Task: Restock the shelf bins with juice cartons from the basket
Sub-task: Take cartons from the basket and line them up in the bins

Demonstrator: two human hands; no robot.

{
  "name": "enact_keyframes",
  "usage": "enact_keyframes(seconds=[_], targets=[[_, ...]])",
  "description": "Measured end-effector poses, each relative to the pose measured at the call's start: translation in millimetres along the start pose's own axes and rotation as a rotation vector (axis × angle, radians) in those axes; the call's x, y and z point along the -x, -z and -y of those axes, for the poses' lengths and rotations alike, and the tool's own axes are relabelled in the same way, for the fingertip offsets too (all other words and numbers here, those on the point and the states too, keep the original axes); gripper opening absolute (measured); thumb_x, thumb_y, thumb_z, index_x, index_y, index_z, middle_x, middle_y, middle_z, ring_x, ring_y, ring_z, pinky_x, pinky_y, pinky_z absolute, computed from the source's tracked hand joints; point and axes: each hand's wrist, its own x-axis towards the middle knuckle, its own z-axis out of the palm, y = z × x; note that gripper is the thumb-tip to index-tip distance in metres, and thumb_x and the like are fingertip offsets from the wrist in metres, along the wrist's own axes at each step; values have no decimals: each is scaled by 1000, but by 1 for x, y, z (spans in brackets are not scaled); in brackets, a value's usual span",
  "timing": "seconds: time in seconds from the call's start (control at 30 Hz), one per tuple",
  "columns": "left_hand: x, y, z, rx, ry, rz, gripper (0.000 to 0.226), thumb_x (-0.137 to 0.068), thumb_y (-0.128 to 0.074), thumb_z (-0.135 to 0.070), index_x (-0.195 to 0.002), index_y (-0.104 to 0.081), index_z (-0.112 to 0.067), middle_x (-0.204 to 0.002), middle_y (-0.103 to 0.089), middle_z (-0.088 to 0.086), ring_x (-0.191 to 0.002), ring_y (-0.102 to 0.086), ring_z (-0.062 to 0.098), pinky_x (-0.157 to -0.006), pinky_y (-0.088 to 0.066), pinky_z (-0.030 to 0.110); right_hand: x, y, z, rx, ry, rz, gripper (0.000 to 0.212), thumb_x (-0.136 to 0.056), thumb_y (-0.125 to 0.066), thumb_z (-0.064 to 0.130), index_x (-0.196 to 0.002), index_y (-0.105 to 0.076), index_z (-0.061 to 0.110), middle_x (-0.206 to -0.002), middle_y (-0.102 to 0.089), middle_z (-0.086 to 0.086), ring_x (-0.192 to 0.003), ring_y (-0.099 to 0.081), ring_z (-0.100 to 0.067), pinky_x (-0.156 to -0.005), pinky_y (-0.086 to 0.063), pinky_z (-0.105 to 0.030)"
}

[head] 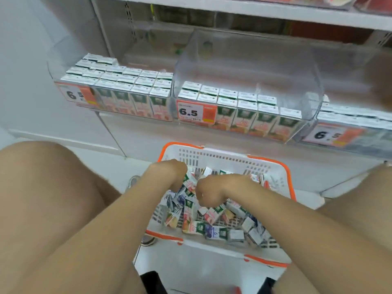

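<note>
— Bare thighs [42, 187] crowd both lower corners of my feed, with the forearms [118, 219] running between them. Where are the cartons?

— Loose in the basket [222, 158] between the knees. I see small box-shaped juice cartons [214, 217] of glossy card in green, white and orange (a few blue), tumbled at every angle.

— And the hands?

— The left hand [167, 175] bends down at the wrist, its fingers curled round one green-topped carton [189, 181] that stands up from the heap. The right hand [212, 192] is knuckles-up just beside it. Its fingers tuck under among the cartons, and I cannot tell whether they hold anything.

— The basket itself?

— Rectangular, white perforated plastic with an orange rim.

— Beyond it?

— Three clear, curved plastic bins. The left bin [118, 81] is packed in neat rows, the middle bin [244, 66] is filled only along its front, and the right bin [350, 124] is blurred. A price tag [191, 112] reading 6.5 fronts the middle one. There is a white shelf [233, 9] above, a pale smooth floor [118, 164], and a shoe [132, 181] left of the basket.
</note>
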Motion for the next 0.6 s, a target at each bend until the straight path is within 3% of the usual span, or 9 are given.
enact_keyframes(seconds=[0.13, 0.17, 0.23, 0.33, 0.47, 0.6], targets=[[-23, -53, 6, 13, 81, -82, 11, -95, -57, -2, -97, -54, -12, -97, -59, 6, -89, -65, 28, -73, -51, 37, -30, -22, -11, -140, -8, -89, 25, -101, -50, 18, -100, -68, 1, -101, -68, -16, -86, -67, -31, -75, -57, -38], [-27, -67, 9, 2, 93, -106, 12, -95, -57, -3, -98, -54, -14, -105, -63, 6, -96, -66, 29, -76, -49, 37, -37, -27, -14, -143, -11, -111, 21, -101, -50, 16, -94, -66, 4, -97, -66, -15, -82, -66, -30, -75, -57, -38], [-37, -90, 12, -54, 90, -117, 17, -94, -59, -3, -104, -57, -17, -114, -65, 7, -111, -62, 29, -87, -45, 38, -48, -36, -18, -111, -48, -191, 24, -99, -49, 9, -75, -51, 11, -80, -56, -8, -65, -55, -24, -62, -50, -34], [-56, -119, 15, -98, 35, -131, 36, -90, -62, -1, -120, -64, -19, -124, -63, 5, -120, -54, 29, -105, -42, 43, -64, -48, -21, -59, -119, -295, 28, -98, -48, 5, -72, -44, 15, -81, -51, -5, -63, -51, -21, -53, -40, -31], [-70, -147, 21, -102, 16, -160, 57, -88, -65, 1, -141, -52, -16, -137, -52, 8, -130, -46, 32, -112, -39, 43, -96, -70, -20, -85, -131, -318, 13, -95, -49, -2, -93, -56, 8, -81, -51, -4, -68, -55, -22, -59, -48, -36], [-83, -159, 23, -190, 20, -135, 56, -90, -64, 0, -143, -49, -10, -139, -54, 13, -135, -44, 33, -117, -34, 42, -126, -98, -15, -132, -95, -314, 32, -91, -53, -8, -120, -54, 7, -96, -63, -9, -75, -58, -27, -62, -49, -39]])
